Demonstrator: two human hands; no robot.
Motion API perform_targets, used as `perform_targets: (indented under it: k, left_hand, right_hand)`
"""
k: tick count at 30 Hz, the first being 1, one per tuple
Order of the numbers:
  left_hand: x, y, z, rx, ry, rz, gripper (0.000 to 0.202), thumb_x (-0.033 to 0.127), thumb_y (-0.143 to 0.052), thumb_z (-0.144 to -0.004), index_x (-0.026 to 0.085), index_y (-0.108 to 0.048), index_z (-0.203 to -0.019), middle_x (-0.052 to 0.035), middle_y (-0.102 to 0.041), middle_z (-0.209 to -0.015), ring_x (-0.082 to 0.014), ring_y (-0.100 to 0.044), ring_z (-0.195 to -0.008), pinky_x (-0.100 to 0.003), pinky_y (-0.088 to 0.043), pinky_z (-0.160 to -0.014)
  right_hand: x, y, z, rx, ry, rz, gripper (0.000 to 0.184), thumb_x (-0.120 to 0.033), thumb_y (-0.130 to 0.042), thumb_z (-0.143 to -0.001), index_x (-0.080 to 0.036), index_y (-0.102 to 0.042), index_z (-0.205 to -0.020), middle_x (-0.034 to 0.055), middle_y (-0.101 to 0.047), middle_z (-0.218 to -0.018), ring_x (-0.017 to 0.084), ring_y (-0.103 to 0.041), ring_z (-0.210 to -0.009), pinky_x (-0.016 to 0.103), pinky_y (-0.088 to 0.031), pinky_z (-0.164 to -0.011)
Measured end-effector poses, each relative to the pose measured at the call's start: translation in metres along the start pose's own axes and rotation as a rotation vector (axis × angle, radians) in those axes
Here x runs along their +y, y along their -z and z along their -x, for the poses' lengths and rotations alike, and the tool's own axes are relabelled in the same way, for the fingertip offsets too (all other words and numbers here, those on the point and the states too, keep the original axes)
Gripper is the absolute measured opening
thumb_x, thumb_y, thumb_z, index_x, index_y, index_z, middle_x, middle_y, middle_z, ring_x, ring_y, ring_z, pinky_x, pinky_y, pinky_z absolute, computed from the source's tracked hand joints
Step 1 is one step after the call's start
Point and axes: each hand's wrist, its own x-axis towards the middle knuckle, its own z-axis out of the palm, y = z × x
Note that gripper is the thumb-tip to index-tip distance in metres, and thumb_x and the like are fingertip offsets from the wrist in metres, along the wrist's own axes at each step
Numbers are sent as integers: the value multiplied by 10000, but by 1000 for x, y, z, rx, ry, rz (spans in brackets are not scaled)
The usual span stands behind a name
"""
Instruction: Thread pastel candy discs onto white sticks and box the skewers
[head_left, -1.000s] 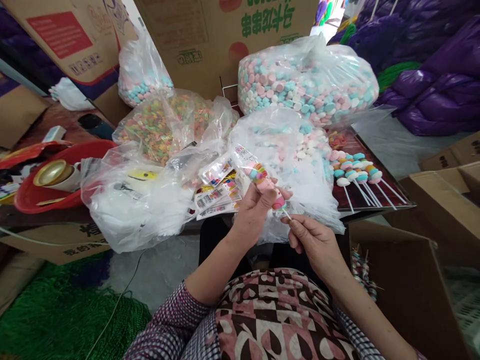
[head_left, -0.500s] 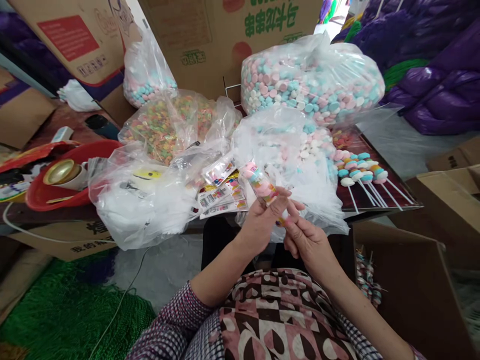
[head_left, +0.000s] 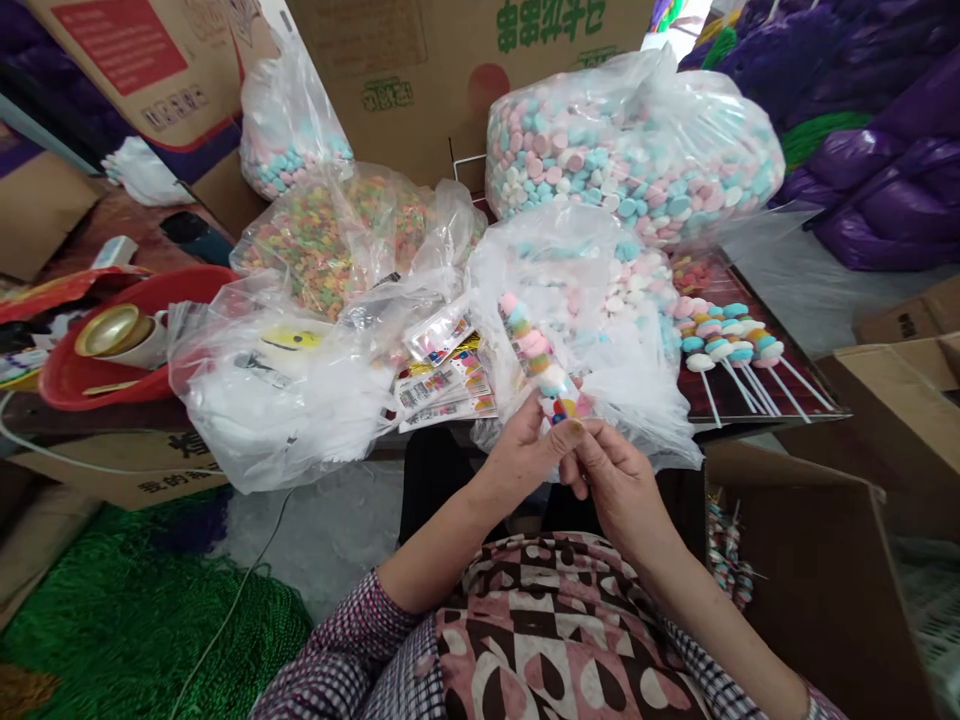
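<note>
A marshmallow skewer (head_left: 534, 345) in a clear printed sleeve slants up and to the left in front of me, its pink, blue and white pieces showing. Around its lower end my left hand (head_left: 536, 440) is closed, thumb on top. My right hand (head_left: 611, 460) pinches the bottom of the same sleeved skewer, fingertips touching those of the left. Just behind lies an open plastic bag (head_left: 577, 280) of loose marshmallows with white sleeves or film in front. To the left is a stack of printed packets (head_left: 442, 390). Bare marshmallow skewers (head_left: 724, 340) lie at the table's right corner.
A large marshmallow bag (head_left: 630, 150) and a bag of coloured gummies (head_left: 322, 230) stand behind. At left are a red basin (head_left: 60, 375) and a clear bag of white material (head_left: 292, 420). An open carton (head_left: 810, 540) holding wrapped skewers stands below right.
Both hands have shifted down the skewer, so more of its marshmallows and the printed part of the sleeve show. The fingers have closed at its lower end. The view has shifted slightly.
</note>
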Motion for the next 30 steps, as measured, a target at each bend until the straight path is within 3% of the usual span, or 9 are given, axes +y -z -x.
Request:
perform_targets:
  k: [5, 8, 11, 13, 15, 19, 23, 28, 30]
  left_hand:
    - [3, 8, -2, 65, -104, -100, 392, 602, -603, -853, 224, -666, -937, -22, -670, -833, -163, -602, -797, -299, -501, -778]
    - [5, 13, -4, 135, -225, -451, 345, 539, -563, -901, 216, -668, -840, -30, -650, -793, -177, -569, -782, -319, -460, -794]
    - [4, 19, -5, 188, -371, -772, 360, 498, -505, -934, 211, -644, -768, -58, -620, -748, -208, -530, -769, -347, -420, -773]
    - [1, 19, -5, 157, -399, -857, 371, 477, -465, -952, 212, -623, -744, -63, -609, -731, -217, -524, -765, -348, -408, -760]
    - [-2, 16, -5, 123, -403, -878, 383, 474, -433, -963, 218, -604, -736, -63, -609, -737, -218, -530, -761, -340, -402, -750]
    - [-6, 8, -5, 116, -402, -872, 440, 547, -431, -944, 224, -545, -668, -59, -586, -700, -216, -522, -724, -346, -393, -745]
    - [3, 10, -1, -40, -257, -768, 498, 564, -394, -963, 213, -530, -638, -27, -565, -622, -178, -511, -653, -328, -399, -720]
    - [16, 21, -1, 118, -129, -333, 512, 681, -543, -850, 189, -640, -953, -38, -683, -891, -171, -600, -828, -297, -445, -777]
    - [18, 18, -5, 106, -101, -101, 595, 719, -567, -809, 192, -648, -1072, -54, -699, -955, -173, -626, -841, -300, -470, -780]
  right_hand:
    - [5, 5, 1, 3, 4, 3, 304, -503, -610, -904, -202, -589, -868, -45, -549, -560, 93, -425, -449, 230, -321, -449]
    - [3, 6, 2, 5, 45, 72, 272, -479, -569, -934, -210, -603, -941, -43, -563, -586, 105, -454, -464, 240, -350, -465]
    - [-3, 9, 5, 54, 136, 288, 343, -431, -527, -962, -228, -575, -1234, -28, -617, -660, 133, -505, -499, 279, -416, -528]
    - [-6, 12, 5, 53, 195, 446, 430, -400, -504, -970, -229, -526, -1364, -20, -634, -680, 148, -524, -510, 302, -444, -570]
    - [-5, 13, 5, 40, 245, 539, 399, -386, -496, -965, -222, -587, -1317, -22, -612, -639, 154, -520, -502, 311, -453, -580]
    - [2, 11, 3, 96, 309, 564, 299, -392, -499, -955, -216, -701, -1088, -34, -536, -551, 149, -479, -478, 303, -451, -554]
    - [3, 11, 3, 111, 285, 494, 278, -413, -495, -959, -227, -700, -980, -27, -546, -571, 136, -458, -467, 285, -431, -506]
    - [-2, 11, 5, 71, 232, 447, 273, -396, -494, -964, -235, -665, -824, -6, -594, -636, 132, -498, -489, 280, -425, -504]
    - [-1, 10, 6, 72, 238, 456, 276, -400, -491, -965, -235, -655, -816, -8, -595, -643, 128, -493, -486, 280, -428, -508]
